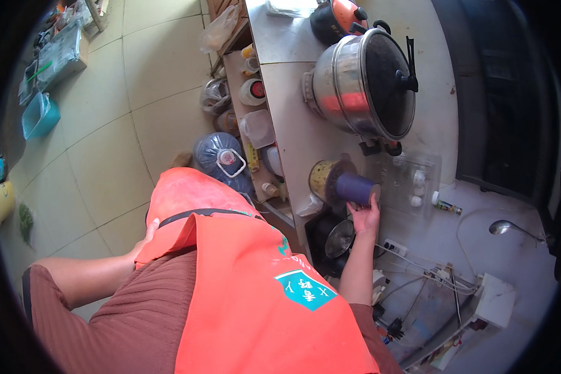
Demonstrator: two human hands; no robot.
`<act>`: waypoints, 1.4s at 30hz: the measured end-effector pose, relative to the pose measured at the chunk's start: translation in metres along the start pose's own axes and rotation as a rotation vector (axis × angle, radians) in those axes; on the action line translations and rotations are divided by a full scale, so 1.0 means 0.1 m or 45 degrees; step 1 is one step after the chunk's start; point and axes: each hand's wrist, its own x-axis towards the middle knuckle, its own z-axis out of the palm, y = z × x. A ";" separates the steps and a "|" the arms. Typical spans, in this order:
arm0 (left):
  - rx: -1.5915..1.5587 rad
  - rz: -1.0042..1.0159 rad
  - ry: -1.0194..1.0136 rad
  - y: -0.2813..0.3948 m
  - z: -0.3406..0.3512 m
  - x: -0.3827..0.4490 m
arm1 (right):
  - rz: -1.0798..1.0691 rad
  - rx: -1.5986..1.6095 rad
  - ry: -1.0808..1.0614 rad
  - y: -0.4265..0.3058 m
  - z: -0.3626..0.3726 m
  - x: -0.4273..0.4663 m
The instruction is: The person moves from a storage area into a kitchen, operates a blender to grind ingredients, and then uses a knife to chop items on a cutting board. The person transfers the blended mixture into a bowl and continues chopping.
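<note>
My right hand (365,219) is at the narrow end of a purple tapered cup (353,188), its thumb and fingers against the cup's side and rim. The cup's other end meets a brownish round rim on a yellow speckled round container (321,180) at the counter's edge. My left hand (148,234) rests against the orange apron (243,262) near its black strap, its fingers partly hidden by the cloth. A large steel pot with a dark glass lid (387,84) stands on the counter beyond the cup.
Beside the cup lies a clear plastic tray (404,184) with white items. A black pot with a glass lid (339,238) sits below the counter's edge. A ladle (507,227), power strip (395,248) and cables lie right. Shelves with jars and a large water bottle (219,154) stand left of the counter.
</note>
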 end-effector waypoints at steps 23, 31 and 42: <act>0.046 -0.041 0.039 0.02 -0.03 -0.07 | -0.073 -0.057 0.061 0.04 0.01 0.00; 0.088 -0.058 0.047 0.08 -0.06 -0.05 | -0.099 -0.076 0.024 -0.01 0.17 -0.07; 0.251 -0.063 0.085 0.28 -0.14 -0.03 | -0.361 -0.522 0.202 -0.15 0.36 -0.18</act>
